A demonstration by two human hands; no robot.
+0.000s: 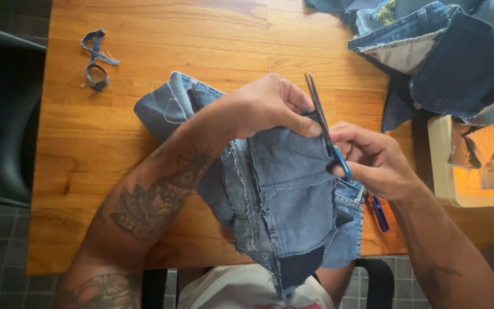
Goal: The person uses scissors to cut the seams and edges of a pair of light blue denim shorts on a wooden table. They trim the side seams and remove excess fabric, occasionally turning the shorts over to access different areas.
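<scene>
Denim first: a pieced light-blue denim panel with frayed seams (284, 194) lies on the near half of the orange-brown wooden table (87, 143) and hangs over its near edge toward the person's lap. One folded end of it bunches up just behind the left wrist.

The left hand (267, 106) sits on top of the panel with its fingers curled together, pinching the right-hand edge of the fabric right where the blades meet it. The right hand (370, 160) is wrapped around a pair of slim scissors with blue plastic handles (322, 126), fingers closed through and around the loops, blades pointing away from the person. The blades look nearly together, running along the panel's edge.

Just past the right wrist there's a small dark-blue handled tool (379, 213) lying on the table, partly hidden, so I can't tell what it is.

Far left, well apart from everything, sits a curled scrap strip of blue denim (95, 60). Top right has a heap of darker denim pieces with a pale lining showing (441, 57), and beside that at the right edge a cream-coloured sewing machine lit warm yellow (470, 171).
</scene>
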